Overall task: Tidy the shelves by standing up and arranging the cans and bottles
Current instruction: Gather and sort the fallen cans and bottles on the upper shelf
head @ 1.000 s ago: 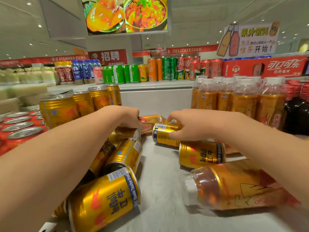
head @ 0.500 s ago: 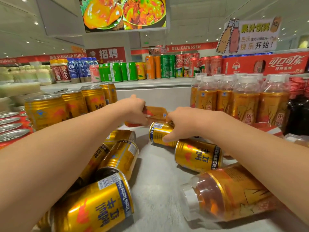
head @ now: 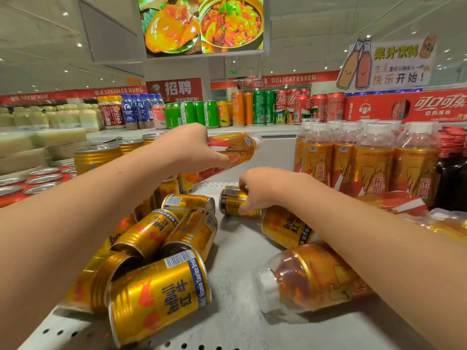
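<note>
Shelf (head: 237,248): toppled cans (head: 156,294), amber-filled bottles (head: 310,276)

Gold cans (head: 161,291) bear red bulls and blue bands; amber bottles (head: 374,160) wear orange-red labels, white caps.

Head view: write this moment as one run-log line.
left hand holds tilted bottle above shelf | right hand grips lying can | other cans lie toppled

You're in a supermarket: rows of drink cans (head: 262,108) and bottles (head: 366,157) fill the shelves (head: 240,246), red banners (head: 293,79) read DELICATESSEN and STEAMED BUNS, and a food screen (head: 202,24) hangs overhead
</note>
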The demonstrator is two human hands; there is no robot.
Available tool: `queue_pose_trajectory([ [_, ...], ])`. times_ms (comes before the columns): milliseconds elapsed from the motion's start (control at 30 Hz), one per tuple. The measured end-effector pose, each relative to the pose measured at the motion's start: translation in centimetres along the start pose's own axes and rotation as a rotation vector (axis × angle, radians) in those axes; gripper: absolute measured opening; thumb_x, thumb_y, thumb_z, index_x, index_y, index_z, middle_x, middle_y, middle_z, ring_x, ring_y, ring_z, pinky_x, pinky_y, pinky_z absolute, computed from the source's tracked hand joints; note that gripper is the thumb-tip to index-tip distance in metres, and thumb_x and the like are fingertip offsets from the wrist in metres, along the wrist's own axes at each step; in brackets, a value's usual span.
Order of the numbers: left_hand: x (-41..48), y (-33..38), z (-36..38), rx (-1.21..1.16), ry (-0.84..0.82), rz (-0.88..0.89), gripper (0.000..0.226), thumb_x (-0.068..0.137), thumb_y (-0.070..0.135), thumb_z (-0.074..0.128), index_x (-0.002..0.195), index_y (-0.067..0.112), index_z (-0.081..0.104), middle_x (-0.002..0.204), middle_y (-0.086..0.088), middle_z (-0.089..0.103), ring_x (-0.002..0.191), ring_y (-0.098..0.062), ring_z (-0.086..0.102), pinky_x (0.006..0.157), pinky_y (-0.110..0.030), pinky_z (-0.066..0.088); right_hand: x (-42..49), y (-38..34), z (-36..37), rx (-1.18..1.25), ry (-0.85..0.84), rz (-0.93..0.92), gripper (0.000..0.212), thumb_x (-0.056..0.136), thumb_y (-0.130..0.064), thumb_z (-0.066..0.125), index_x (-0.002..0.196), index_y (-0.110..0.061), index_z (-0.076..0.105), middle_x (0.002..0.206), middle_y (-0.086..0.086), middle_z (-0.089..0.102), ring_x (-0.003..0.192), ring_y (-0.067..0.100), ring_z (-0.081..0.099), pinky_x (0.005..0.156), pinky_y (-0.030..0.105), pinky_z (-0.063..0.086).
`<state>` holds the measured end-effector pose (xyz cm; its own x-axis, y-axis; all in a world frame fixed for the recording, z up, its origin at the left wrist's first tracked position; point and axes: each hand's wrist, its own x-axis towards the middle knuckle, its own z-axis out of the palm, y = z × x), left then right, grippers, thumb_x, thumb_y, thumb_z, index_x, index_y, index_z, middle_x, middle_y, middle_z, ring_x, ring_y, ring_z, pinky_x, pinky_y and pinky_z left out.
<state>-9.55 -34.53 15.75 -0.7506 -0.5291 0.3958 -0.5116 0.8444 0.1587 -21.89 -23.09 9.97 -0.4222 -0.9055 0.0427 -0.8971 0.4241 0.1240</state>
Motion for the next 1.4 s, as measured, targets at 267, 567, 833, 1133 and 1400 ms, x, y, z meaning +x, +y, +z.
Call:
queue_pose_trajectory([
  [267, -2.6, -1.1, -0.9, 0.016, 0.032, -0.022, 0.051, 0.073, 0.070, 0.070, 0.079, 0.020, 0.064, 0.070, -0.002, 0.063, 0.062, -0.016, 0.060, 0.047, -0.027, 0.039, -1.7, 1.5, -2.6, 0.183, 0.002, -0.039, 0.070, 0.092, -0.058, 0.059, 0.148, -0.019, 0.044, 0.146, 0.001, 0.051, 0.130, 0.022, 0.051, 0.103, 0.034, 0.042],
  [567, -4.9, 1.2, -0.1, -0.240, -0.061, -0.039, 0.054, 0.073, 0.072, 0.071, 0.097, 0.024, 0.071, 0.078, 0.005, 0.074, 0.063, -0.008, 0.071, 0.042, -0.015, 0.045, -7.9, 5.9, -2.5, 1.099, 0.253, 0.261, 0.056, 0.096, -0.052, 0.057, 0.129, -0.007, 0.056, 0.103, 0.008, 0.073, 0.086, 0.021, 0.076, 0.071, 0.033, 0.062],
  [833, -6.8, 6.6, 1.5, -0.483, -0.077, -0.080, 0.056, 0.070, 0.074, 0.071, 0.096, 0.025, 0.069, 0.076, 0.005, 0.074, 0.064, -0.010, 0.072, 0.056, -0.026, 0.058, -11.6, 4.6, -2.0, 1.467, 0.285, 0.333, 0.060, 0.086, -0.061, 0.064, 0.112, -0.007, 0.066, 0.105, 0.018, 0.073, 0.084, 0.024, 0.076, 0.068, 0.037, 0.063],
  [1133, -9.2, 12.4, 3.1, -0.738, -0.214, 0.019, 0.056, 0.076, 0.072, 0.066, 0.099, 0.020, 0.063, 0.067, 0.011, 0.074, 0.061, -0.011, 0.074, 0.059, -0.030, 0.063, -15.5, 4.4, -0.4, 1.621, 0.468, 0.405, 0.094, 0.075, -0.058, 0.077, 0.150, -0.041, 0.024, 0.114, 0.002, 0.066, 0.073, 0.019, 0.076, 0.066, 0.037, 0.061],
  [1400, -14.3, 11.4, 1.8, -0.478, -0.279, 0.254, 0.082, 0.050, 0.109, 0.038, 0.114, 0.059, 0.052, 0.099, 0.040, 0.061, 0.083, 0.016, 0.063, 0.073, -0.023, 0.054, -19.9, 8.7, -2.4, 1.382, 0.706, 0.314, 0.067, 0.077, -0.046, 0.075, 0.138, -0.040, 0.047, 0.115, -0.007, 0.068, 0.076, 0.002, 0.073, 0.052, 0.025, 0.057],
])
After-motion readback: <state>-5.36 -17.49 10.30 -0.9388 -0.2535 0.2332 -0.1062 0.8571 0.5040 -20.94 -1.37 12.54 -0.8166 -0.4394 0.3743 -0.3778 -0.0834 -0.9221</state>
